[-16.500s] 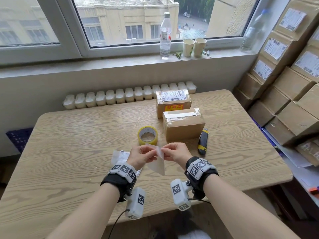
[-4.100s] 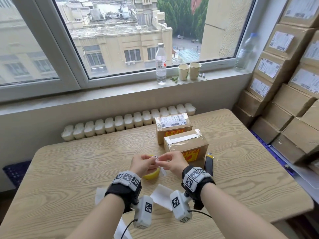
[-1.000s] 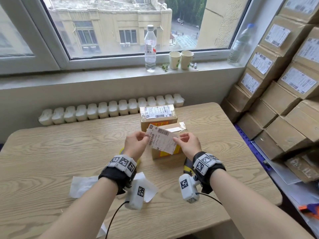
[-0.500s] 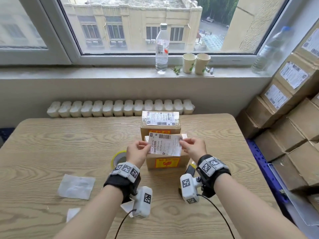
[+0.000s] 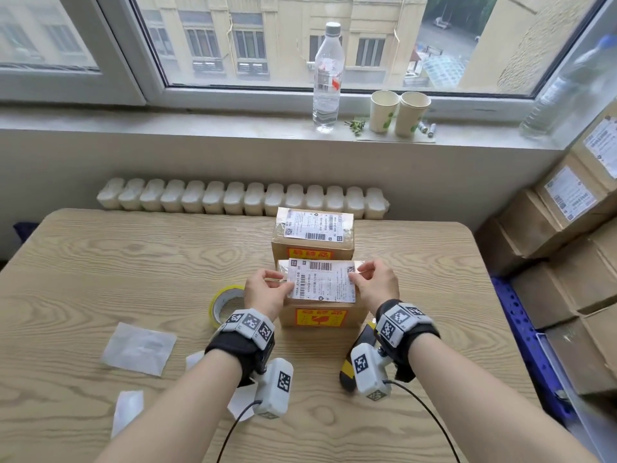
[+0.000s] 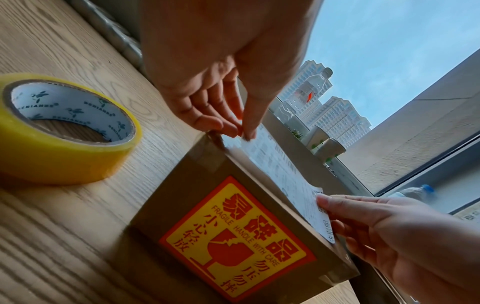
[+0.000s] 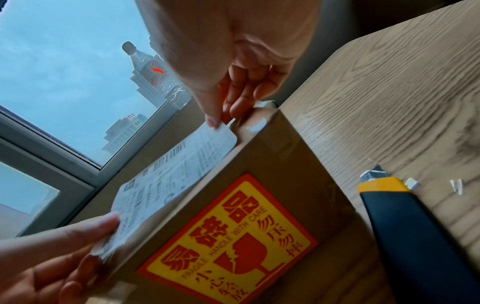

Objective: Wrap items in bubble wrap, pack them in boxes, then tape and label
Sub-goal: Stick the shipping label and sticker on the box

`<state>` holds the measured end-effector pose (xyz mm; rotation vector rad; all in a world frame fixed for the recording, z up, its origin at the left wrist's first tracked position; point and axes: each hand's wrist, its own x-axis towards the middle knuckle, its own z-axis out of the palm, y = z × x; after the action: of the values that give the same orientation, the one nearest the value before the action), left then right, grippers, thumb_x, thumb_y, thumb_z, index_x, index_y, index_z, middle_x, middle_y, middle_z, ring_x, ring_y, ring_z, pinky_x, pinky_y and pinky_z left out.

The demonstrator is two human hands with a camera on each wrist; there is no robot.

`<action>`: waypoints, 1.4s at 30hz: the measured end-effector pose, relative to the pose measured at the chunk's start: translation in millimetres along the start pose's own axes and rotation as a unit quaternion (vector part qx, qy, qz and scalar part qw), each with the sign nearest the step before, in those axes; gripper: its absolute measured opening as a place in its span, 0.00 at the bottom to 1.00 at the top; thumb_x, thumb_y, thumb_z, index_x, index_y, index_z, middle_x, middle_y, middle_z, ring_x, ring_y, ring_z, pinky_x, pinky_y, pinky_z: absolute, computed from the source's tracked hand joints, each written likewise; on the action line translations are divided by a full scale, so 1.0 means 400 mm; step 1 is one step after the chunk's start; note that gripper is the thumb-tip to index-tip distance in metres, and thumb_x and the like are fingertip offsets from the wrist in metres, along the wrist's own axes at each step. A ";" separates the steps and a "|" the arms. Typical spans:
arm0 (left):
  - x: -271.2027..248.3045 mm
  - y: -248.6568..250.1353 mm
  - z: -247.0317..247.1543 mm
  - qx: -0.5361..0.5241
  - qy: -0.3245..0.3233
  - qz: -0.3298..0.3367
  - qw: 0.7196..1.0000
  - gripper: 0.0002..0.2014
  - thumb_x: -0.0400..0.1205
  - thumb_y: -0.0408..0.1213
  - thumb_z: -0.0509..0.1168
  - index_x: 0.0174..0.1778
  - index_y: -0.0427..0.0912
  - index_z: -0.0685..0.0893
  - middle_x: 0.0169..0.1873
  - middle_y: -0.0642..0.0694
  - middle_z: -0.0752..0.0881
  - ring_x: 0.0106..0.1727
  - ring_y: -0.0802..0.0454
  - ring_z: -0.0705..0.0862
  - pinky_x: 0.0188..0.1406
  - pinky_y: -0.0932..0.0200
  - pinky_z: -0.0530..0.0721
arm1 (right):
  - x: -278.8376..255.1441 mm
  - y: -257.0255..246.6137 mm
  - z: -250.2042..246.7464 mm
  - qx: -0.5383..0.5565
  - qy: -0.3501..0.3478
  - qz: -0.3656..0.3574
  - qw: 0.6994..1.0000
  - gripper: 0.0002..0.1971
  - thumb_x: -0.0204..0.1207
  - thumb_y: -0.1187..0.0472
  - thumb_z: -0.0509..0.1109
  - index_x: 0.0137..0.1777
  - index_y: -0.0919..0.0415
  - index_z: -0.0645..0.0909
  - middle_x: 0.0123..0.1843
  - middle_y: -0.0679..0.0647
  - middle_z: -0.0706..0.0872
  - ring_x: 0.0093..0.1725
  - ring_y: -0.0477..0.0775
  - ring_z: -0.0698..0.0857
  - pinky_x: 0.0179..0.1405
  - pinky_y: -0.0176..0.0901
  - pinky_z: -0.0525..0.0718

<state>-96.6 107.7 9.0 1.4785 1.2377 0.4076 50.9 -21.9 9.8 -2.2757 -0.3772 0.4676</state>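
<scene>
A white shipping label [image 5: 322,281] with barcodes lies flat over the top of a taped brown cardboard box [image 5: 320,317] on the table. The box's near side carries a red-and-yellow fragile sticker [image 6: 236,238]. Just behind it stands a second taped box [image 5: 312,248], already labelled.

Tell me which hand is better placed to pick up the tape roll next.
Left. The left hand pinches the label right beside the tape roll; the right hand is across the box.
</scene>
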 end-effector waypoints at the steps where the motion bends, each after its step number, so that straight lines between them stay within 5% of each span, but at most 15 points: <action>1: 0.003 -0.001 0.001 0.007 0.007 -0.001 1.000 0.11 0.71 0.29 0.76 0.37 0.42 0.79 0.39 0.39 0.87 0.35 0.47 0.87 0.27 0.58 0.87 | 0.001 0.000 0.002 -0.010 0.002 -0.005 1.000 0.07 0.74 0.59 0.74 0.46 0.56 0.77 0.43 0.49 0.82 0.44 0.50 0.82 0.44 0.42 0.79; 4: 0.005 -0.003 0.005 0.036 0.032 -0.003 0.999 0.13 0.69 0.34 0.79 0.34 0.45 0.78 0.38 0.41 0.88 0.40 0.44 0.88 0.40 0.47 0.89 | 0.002 0.001 0.010 -0.044 0.012 -0.017 0.999 0.06 0.76 0.58 0.72 0.46 0.56 0.77 0.44 0.50 0.83 0.44 0.50 0.81 0.42 0.41 0.77; 9: 0.005 0.000 0.008 0.055 0.046 -0.009 0.997 0.15 0.68 0.36 0.79 0.32 0.45 0.76 0.35 0.46 0.85 0.41 0.44 0.87 0.45 0.47 0.88 | -0.001 -0.002 0.011 -0.091 0.015 -0.030 0.995 0.07 0.77 0.56 0.71 0.48 0.56 0.77 0.45 0.50 0.83 0.45 0.50 0.81 0.42 0.41 0.76; 23: 0.011 0.014 0.011 0.188 0.023 0.016 0.982 0.12 0.72 0.39 0.74 0.34 0.46 0.76 0.39 0.47 0.85 0.44 0.47 0.84 0.42 0.57 0.81 | -0.009 -0.024 0.005 -0.149 0.008 -0.033 0.988 0.06 0.78 0.56 0.68 0.47 0.56 0.74 0.43 0.51 0.81 0.43 0.54 0.79 0.43 0.44 0.76; 29: 0.010 0.026 0.005 0.259 0.026 0.027 0.965 0.12 0.72 0.42 0.75 0.36 0.44 0.77 0.39 0.47 0.84 0.46 0.47 0.83 0.41 0.59 0.75 | -0.028 -0.031 0.006 -0.177 0.020 -0.070 0.981 0.06 0.79 0.56 0.67 0.45 0.56 0.73 0.38 0.51 0.79 0.45 0.57 0.82 0.55 0.53 0.81; 33: 0.009 0.016 -0.022 0.283 0.035 0.021 0.958 0.17 0.69 0.50 0.76 0.37 0.44 0.78 0.38 0.48 0.83 0.43 0.48 0.80 0.39 0.58 0.73 | -0.030 -0.022 0.012 -0.175 0.062 -0.083 0.979 0.08 0.78 0.56 0.68 0.52 0.58 0.75 0.49 0.53 0.81 0.51 0.55 0.80 0.58 0.49 0.77; 36: -0.001 -0.005 -0.025 0.328 0.051 0.181 0.926 0.11 0.80 0.45 0.67 0.51 0.41 0.79 0.48 0.45 0.82 0.50 0.49 0.77 0.46 0.57 0.72 | -0.039 -0.012 0.032 -0.203 0.089 -0.188 0.957 0.12 0.78 0.59 0.68 0.60 0.61 0.78 0.57 0.54 0.82 0.59 0.53 0.79 0.60 0.44 0.72; 38: -0.011 -0.017 -0.006 0.368 0.034 0.304 0.878 0.14 0.84 0.35 0.58 0.64 0.39 0.78 0.62 0.42 0.81 0.64 0.45 0.77 0.61 0.53 0.71 | -0.056 -0.017 0.059 -0.242 0.061 -0.295 0.922 0.16 0.78 0.65 0.67 0.66 0.64 0.79 0.65 0.58 0.83 0.66 0.56 0.79 0.68 0.47 0.71; 40: -0.017 -0.021 0.022 0.434 -0.027 0.351 0.829 0.23 0.83 0.28 0.53 0.77 0.40 0.68 0.78 0.44 0.68 0.79 0.48 0.64 0.77 0.50 0.60 | -0.073 -0.022 0.086 -0.292 -0.008 -0.343 0.893 0.21 0.81 0.64 0.62 0.74 0.62 0.72 0.76 0.58 0.74 0.77 0.55 0.70 0.77 0.51 0.62; 42: -0.014 -0.027 0.049 0.489 -0.070 0.337 0.802 0.27 0.85 0.31 0.49 0.82 0.44 0.56 0.83 0.49 0.54 0.83 0.52 0.49 0.82 0.49 0.45 | -0.078 -0.021 0.104 -0.325 -0.076 -0.323 0.886 0.24 0.86 0.59 0.52 0.82 0.58 0.58 0.84 0.53 0.58 0.83 0.51 0.54 0.81 0.51 0.47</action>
<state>-88.5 91.2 -4.9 2.8106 0.7466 0.0736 3.8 -2.7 -3.7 -2.5269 -1.5043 0.1735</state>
